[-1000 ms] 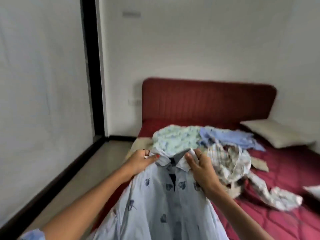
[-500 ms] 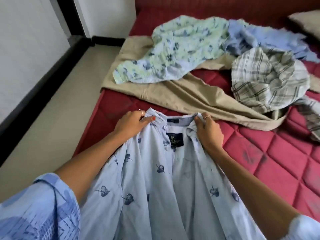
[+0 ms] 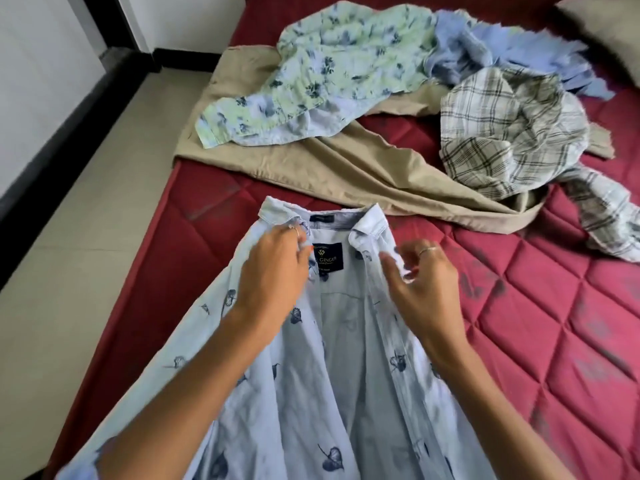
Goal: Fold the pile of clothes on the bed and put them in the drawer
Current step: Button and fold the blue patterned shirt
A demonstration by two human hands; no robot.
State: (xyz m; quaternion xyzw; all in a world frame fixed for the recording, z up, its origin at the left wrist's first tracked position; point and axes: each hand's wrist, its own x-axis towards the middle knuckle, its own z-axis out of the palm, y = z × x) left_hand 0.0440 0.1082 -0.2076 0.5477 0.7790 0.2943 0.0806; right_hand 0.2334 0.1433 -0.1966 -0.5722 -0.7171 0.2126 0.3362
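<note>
Hands slid down pale-blue leaf-print shirt [image 3: 304, 393], lying open.

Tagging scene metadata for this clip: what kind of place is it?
Most likely a home bedroom: a red quilted mattress, a pillow at its far corner, and loose clothes on it, such as a plaid shirt. Both hands work on a light blue leaf-print shirt.
</note>
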